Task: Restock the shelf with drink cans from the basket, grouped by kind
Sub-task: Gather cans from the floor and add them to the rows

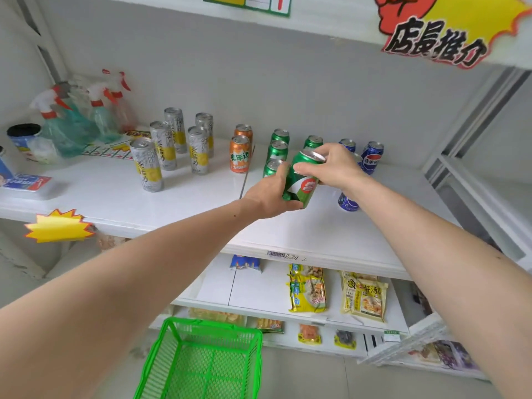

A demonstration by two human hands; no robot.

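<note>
Both hands hold one green can [302, 180] tilted above the white shelf [302, 228]. My left hand [269, 194] grips its lower body and my right hand [335, 165] holds its top rim. Behind it stand several green cans [277, 149] in two rows. Two orange cans [239, 154] stand to their left, and several tall silver-and-yellow cans [165, 146] further left. Blue cans [372, 156] stand on the right, one [347, 203] partly hidden under my right wrist. The green basket [207, 358] sits on the floor below; I see no cans in it.
Spray bottles [72, 122] and small packs crowd the shelf's left end. Snack packets [364, 298] lie on the lower shelves. A yellow star tag [57, 226] hangs on the shelf's front edge. A promo sign [443, 30] hangs from the shelf above.
</note>
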